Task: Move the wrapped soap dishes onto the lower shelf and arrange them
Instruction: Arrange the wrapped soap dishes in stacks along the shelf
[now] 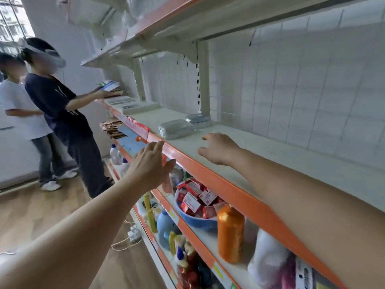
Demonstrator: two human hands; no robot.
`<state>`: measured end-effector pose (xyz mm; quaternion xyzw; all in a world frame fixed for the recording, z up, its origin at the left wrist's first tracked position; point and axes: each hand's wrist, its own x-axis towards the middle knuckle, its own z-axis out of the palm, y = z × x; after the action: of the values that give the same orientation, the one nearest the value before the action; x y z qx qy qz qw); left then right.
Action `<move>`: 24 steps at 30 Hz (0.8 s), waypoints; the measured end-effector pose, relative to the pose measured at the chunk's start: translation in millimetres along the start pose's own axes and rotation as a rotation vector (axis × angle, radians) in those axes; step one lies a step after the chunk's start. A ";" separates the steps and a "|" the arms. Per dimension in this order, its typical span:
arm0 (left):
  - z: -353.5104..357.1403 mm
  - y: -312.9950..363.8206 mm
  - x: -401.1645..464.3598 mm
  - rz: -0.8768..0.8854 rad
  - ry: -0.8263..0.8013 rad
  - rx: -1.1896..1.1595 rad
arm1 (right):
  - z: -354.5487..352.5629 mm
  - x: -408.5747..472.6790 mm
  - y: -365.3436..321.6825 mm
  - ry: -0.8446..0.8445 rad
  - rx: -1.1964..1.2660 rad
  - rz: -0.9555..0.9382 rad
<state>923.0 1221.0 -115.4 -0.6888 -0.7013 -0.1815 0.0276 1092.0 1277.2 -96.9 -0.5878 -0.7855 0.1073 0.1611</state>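
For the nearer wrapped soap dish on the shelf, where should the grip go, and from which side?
Grip the nearer wrapped soap dish across its short sides, from above and the shelf's open front. It lies flat and low, with the second dish close behind it. The right hand, open, is nearest.

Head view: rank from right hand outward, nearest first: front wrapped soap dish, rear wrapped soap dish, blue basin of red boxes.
From the right hand:
1. Front wrapped soap dish, just ahead-left, same shelf.
2. Rear wrapped soap dish, behind it, by the upright.
3. Blue basin, shelf below.

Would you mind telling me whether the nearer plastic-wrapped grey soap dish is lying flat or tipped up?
Flat: the nearer plastic-wrapped grey soap dish lies with its broad face up on the white shelf board.
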 end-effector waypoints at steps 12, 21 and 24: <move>53.8 -100.9 220.9 0.260 -0.140 -0.077 | 49.3 175.2 -28.8 0.076 -0.013 0.302; 87.6 -107.1 309.1 0.347 -0.348 -0.151 | 53.0 268.7 -2.4 0.176 -0.038 0.412; 89.7 -111.6 324.8 0.419 -0.398 -0.150 | 57.1 294.9 3.4 0.217 -0.015 0.451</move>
<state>816.9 1559.4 -129.4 -0.8407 -0.5201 -0.0845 -0.1248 997.4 1562.0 -113.6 -0.7576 -0.6132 0.0710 0.2121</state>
